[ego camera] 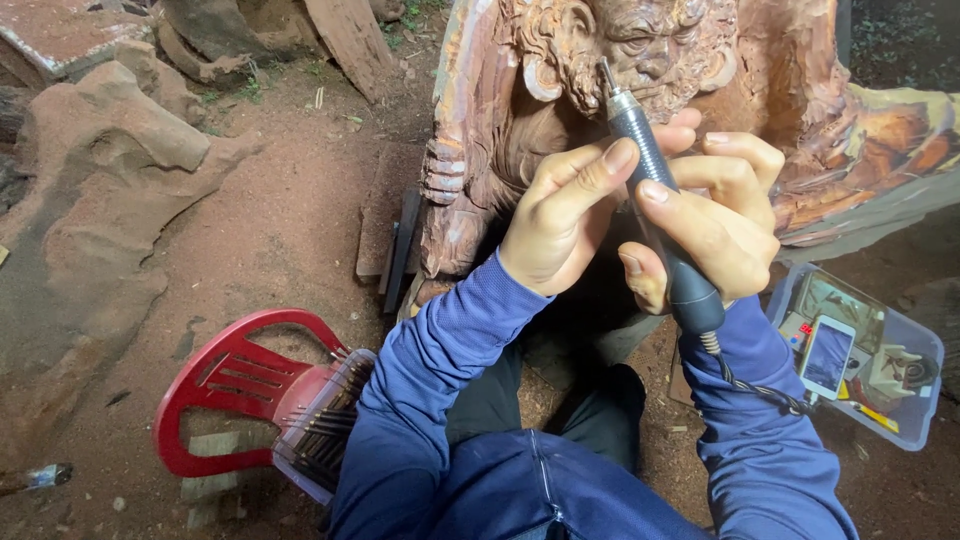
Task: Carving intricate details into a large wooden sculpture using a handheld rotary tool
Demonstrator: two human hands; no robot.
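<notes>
At the far left lies a large rough reddish-brown block of uncarved wood (90, 200) on the sawdust-strewn dirt ground (290, 230). Nearer the wearer, a red plastic chair (235, 385) lies tipped over, and a clear plastic box of thin carving bits (325, 425) rests against its seat. Right of these, a dark flat plank (403, 250) leans at the foot of the big reddish wooden sculpture with a carved bearded face (500, 120), which fills the top centre.

The person's left hand (560, 220), in a blue sleeve, is raised before the sculpture with fingers curled loosely; its thumb and index fingertip press against the ribbed barrel of the grey-and-black handheld rotary carving tool (655, 190). The tool slants upward, its thin bit touching the carved beard just below the face. The right hand (715, 225) is closed around the tool's lower, dark grip, pen-fashion, with the index finger laid along the shaft. A twisted cable (755, 388) runs from the tool's base over the right sleeve.

At the far right, a clear plastic tray (925, 395) on the ground holds a white smartphone (826, 356) and small odds and ends.
</notes>
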